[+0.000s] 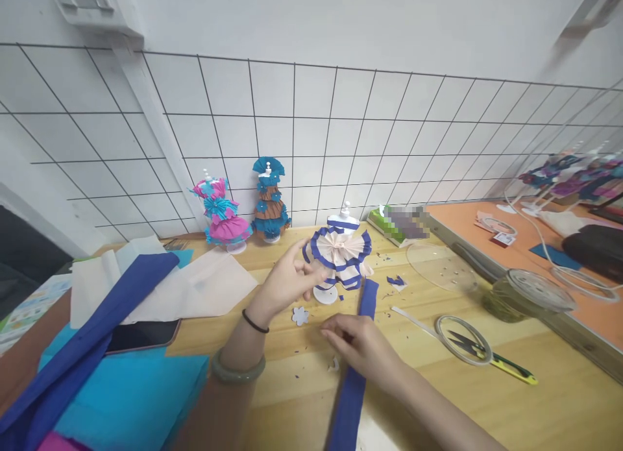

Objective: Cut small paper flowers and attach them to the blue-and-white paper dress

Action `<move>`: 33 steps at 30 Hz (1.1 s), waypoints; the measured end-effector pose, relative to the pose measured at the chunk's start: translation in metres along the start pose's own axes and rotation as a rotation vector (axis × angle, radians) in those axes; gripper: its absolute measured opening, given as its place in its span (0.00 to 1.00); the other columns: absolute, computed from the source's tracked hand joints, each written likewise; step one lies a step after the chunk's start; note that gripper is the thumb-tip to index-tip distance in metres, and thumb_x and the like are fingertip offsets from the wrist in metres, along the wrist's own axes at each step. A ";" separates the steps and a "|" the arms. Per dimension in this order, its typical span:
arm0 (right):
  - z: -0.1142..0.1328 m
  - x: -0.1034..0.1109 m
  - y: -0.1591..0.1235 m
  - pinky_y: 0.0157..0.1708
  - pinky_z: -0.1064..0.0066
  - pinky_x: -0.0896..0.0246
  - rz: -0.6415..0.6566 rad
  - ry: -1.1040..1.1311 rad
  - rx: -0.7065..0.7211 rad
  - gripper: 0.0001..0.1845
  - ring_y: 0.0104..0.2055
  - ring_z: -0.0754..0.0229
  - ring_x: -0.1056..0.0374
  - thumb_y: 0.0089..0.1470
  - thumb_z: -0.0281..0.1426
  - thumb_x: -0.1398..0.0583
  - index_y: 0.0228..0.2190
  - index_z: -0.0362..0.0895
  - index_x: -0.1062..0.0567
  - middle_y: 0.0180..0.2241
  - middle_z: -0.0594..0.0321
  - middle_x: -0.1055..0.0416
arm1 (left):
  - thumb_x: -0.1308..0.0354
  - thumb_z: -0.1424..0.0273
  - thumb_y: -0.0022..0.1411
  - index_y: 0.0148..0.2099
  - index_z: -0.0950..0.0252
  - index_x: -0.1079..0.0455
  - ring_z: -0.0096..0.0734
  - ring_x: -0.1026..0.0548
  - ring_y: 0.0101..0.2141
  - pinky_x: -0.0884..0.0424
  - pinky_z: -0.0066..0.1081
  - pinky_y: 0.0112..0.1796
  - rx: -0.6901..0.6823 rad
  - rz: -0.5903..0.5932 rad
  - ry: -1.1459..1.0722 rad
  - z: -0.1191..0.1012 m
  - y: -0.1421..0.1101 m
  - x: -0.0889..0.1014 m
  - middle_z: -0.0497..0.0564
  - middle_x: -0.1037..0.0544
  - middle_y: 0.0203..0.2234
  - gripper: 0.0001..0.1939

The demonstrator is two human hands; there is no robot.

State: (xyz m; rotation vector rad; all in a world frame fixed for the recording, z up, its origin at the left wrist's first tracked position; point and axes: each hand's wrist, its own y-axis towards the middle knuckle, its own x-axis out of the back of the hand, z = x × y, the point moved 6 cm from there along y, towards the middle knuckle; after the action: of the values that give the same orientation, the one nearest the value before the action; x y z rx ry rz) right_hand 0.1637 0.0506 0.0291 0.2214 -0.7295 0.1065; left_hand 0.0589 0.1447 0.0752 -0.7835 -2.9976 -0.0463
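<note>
A miniature white dress form (pixel 344 212) stands upright, wearing a cream pleated paper dress (pixel 335 253) with dark blue edging. My left hand (pixel 287 279) is at the dress's left side, its thumb and fingers closed around the skirt's edge. Just in front of the form, my right hand (pixel 357 344) is closed in a pinch; anything between the fingertips is too small to make out. Beneath that hand runs a long dark blue paper strip (pixel 351 405). A small pale flower cutout (pixel 300 316) lies on the table between my hands.
Two dressed forms, one pink and blue (pixel 221 211), one brown and teal (pixel 270 204), stand at the back. Right are scissors (pixel 511 366), a tape roll (pixel 464 339) and a lidded jar (pixel 530 295). Left lie blue paper (pixel 131 399), cream sheets (pixel 209 282) and a phone (pixel 143 334).
</note>
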 end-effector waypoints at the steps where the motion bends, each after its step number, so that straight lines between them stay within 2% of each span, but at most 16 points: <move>1: -0.003 -0.008 0.003 0.26 0.75 0.46 0.063 -0.065 -0.026 0.11 0.24 0.63 0.37 0.54 0.30 0.48 0.27 0.44 0.27 0.21 0.64 0.32 | 0.38 0.67 0.47 0.61 0.64 0.56 0.20 0.34 0.13 0.43 0.19 0.13 0.042 0.068 0.044 0.001 -0.002 0.000 0.46 0.27 0.22 0.43; 3: -0.012 -0.019 0.012 0.30 0.74 0.45 0.093 -0.159 -0.099 0.11 0.30 0.60 0.33 0.54 0.29 0.49 0.27 0.45 0.27 0.27 0.61 0.27 | 0.38 0.66 0.47 0.62 0.63 0.57 0.21 0.33 0.14 0.41 0.20 0.14 0.075 0.097 0.120 0.003 -0.006 0.007 0.46 0.27 0.21 0.43; 5: -0.019 -0.026 0.022 0.33 0.73 0.45 0.074 -0.190 -0.156 0.10 0.33 0.58 0.32 0.54 0.29 0.49 0.30 0.45 0.27 0.31 0.60 0.26 | 0.40 0.65 0.50 0.62 0.61 0.56 0.21 0.33 0.15 0.39 0.21 0.17 0.053 0.040 0.185 0.002 -0.007 0.019 0.44 0.28 0.20 0.41; 8: -0.027 -0.036 0.035 0.31 0.73 0.46 0.054 -0.222 -0.229 0.09 0.33 0.57 0.31 0.54 0.31 0.47 0.32 0.43 0.28 0.30 0.58 0.26 | 0.43 0.63 0.52 0.62 0.62 0.57 0.23 0.32 0.16 0.39 0.22 0.18 0.061 -0.010 0.274 0.006 -0.009 0.033 0.44 0.28 0.20 0.40; 12: -0.033 -0.043 0.043 0.28 0.73 0.49 0.061 -0.264 -0.292 0.07 0.31 0.57 0.32 0.51 0.33 0.44 0.28 0.43 0.28 0.27 0.57 0.26 | 0.44 0.61 0.52 0.63 0.64 0.58 0.26 0.30 0.18 0.37 0.24 0.20 0.099 -0.031 0.370 0.014 -0.010 0.043 0.45 0.27 0.20 0.40; 17: -0.034 -0.042 0.042 0.27 0.74 0.51 0.084 -0.270 -0.302 0.07 0.30 0.59 0.32 0.51 0.31 0.45 0.26 0.43 0.29 0.26 0.59 0.27 | 0.44 0.60 0.52 0.62 0.64 0.55 0.28 0.28 0.19 0.36 0.26 0.24 0.092 -0.045 0.407 0.019 -0.010 0.047 0.46 0.27 0.20 0.39; 22: -0.034 -0.041 0.042 0.26 0.75 0.51 0.083 -0.267 -0.315 0.07 0.29 0.60 0.33 0.52 0.32 0.45 0.29 0.43 0.30 0.27 0.60 0.28 | 0.45 0.59 0.52 0.61 0.64 0.52 0.30 0.28 0.20 0.36 0.27 0.24 0.091 -0.065 0.448 0.020 -0.010 0.049 0.46 0.27 0.18 0.37; 26: -0.035 -0.044 0.044 0.25 0.74 0.53 0.091 -0.289 -0.324 0.04 0.28 0.59 0.33 0.49 0.31 0.43 0.27 0.43 0.29 0.24 0.60 0.28 | 0.46 0.59 0.52 0.61 0.65 0.50 0.32 0.28 0.21 0.37 0.27 0.24 0.081 -0.072 0.485 0.019 -0.010 0.050 0.45 0.28 0.16 0.36; 33: -0.037 -0.044 0.044 0.27 0.75 0.52 0.091 -0.278 -0.317 0.05 0.30 0.60 0.33 0.51 0.30 0.44 0.28 0.44 0.29 0.26 0.61 0.28 | 0.45 0.59 0.51 0.60 0.68 0.47 0.33 0.28 0.20 0.39 0.27 0.23 0.080 -0.091 0.492 0.016 -0.010 0.050 0.45 0.30 0.12 0.35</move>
State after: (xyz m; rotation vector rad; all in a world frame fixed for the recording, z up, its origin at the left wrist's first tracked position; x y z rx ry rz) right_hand 0.1474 0.1008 -0.0197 -0.1027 -1.0209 0.0461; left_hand 0.0095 0.1609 0.0618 -0.5320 -2.5472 -0.1043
